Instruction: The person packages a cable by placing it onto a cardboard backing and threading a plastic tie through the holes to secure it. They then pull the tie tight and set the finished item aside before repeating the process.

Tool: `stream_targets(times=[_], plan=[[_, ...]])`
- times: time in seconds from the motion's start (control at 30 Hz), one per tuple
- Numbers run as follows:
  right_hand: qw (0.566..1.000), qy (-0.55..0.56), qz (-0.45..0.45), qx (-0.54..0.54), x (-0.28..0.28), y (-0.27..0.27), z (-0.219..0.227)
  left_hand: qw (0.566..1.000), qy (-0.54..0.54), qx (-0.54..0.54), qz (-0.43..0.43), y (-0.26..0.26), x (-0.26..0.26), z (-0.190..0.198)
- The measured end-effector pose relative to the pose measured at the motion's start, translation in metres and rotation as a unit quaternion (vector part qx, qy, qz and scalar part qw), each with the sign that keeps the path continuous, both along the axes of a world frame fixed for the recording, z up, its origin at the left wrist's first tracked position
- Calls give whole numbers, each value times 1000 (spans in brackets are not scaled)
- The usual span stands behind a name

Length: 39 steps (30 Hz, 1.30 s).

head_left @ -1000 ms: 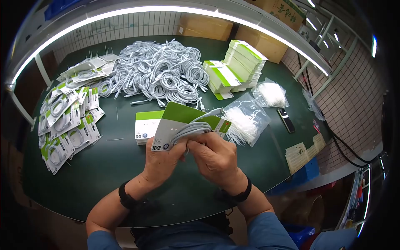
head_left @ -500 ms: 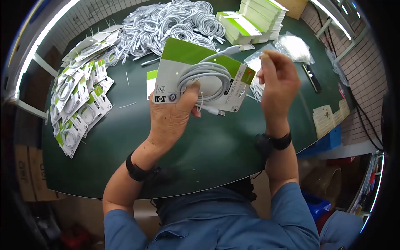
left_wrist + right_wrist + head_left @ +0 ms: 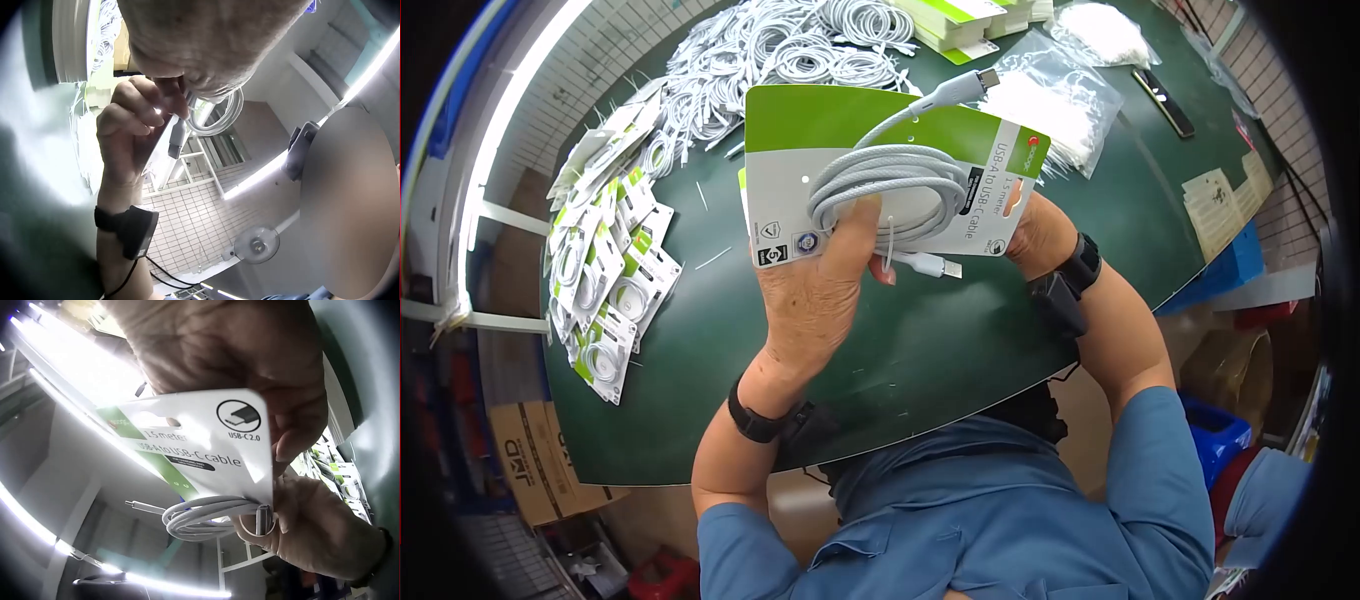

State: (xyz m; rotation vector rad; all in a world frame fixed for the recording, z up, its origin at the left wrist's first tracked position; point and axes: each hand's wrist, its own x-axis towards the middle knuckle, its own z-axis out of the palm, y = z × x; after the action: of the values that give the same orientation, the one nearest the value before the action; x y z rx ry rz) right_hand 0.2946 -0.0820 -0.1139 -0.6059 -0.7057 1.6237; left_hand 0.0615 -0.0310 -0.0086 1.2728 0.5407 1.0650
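Compared with 0.5 s ago, the right hand (image 3: 1045, 235) is no more raised apart from the card (image 3: 800, 115); now it is at the right end of this card, partly hidden behind it. We see that its fingers are bent in the left wrist view, but we cannot tell if they grip the card. The left hand (image 3: 810, 290) holds the card and the coiled cable (image 3: 890, 180) together, with the thumb pressed on the coil. The cable is light grey and lies on the printed face of the card, above the table (image 3: 880, 370). Its 1 plug (image 3: 988, 78) points past the upper edge, and the other plug (image 3: 952, 268) comes out below the lower edge, near a thin white tie (image 3: 890, 245). On the table, we see a big heap of cables (image 3: 770, 50) behind the card, and at the left side a pile of carded cables (image 3: 605, 270). At the far side stand stacked cards (image 3: 960, 25). To the right we find 2 clear bags (image 3: 1055, 100) with white content, and a dark flat device (image 3: 1163, 102) near them.
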Motion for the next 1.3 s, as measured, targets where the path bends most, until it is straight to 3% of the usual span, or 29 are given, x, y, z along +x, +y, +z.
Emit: stream_targets(times=[0.07,0.2,0.37,0.47,0.5,0.6,0.73,0.77,0.87,0.93,1.03,1.13,1.3], plan=[[998,-8,-49,-29,-7,3,0,1000,2,4,-6,0,0,-2],[994,-74,-60,-54,-8,-13,19,1000,4,15,-16,0,0,-4],[995,-97,-19,-18,-6,-11,30,1000,8,12,-8,-1,1,-4],[972,-42,15,230,-6,-1,23,1000,13,27,-6,-3,-2,-7],[973,-41,12,228,-6,2,23,999,18,45,-8,-4,-5,-9],[923,-240,-146,263,-10,15,38,997,31,68,-24,-4,-9,-9],[938,-147,-90,301,-16,32,35,993,73,67,-63,3,-12,-7],[937,-148,-91,303,-13,36,35,991,96,56,-78,5,-11,-7],[902,-320,-25,289,-1,50,40,990,98,4,-102,10,-9,-6],[912,-313,-27,264,-1,42,46,988,60,-83,-120,11,-7,-5],[931,-295,-33,211,-10,29,48,985,40,-96,-135,10,-4,-3],[966,-157,-151,141,-25,29,31,983,34,-105,-149,12,-5,-3],[953,-231,-92,175,-10,47,27,983,61,-98,-146,16,-5,-9]])
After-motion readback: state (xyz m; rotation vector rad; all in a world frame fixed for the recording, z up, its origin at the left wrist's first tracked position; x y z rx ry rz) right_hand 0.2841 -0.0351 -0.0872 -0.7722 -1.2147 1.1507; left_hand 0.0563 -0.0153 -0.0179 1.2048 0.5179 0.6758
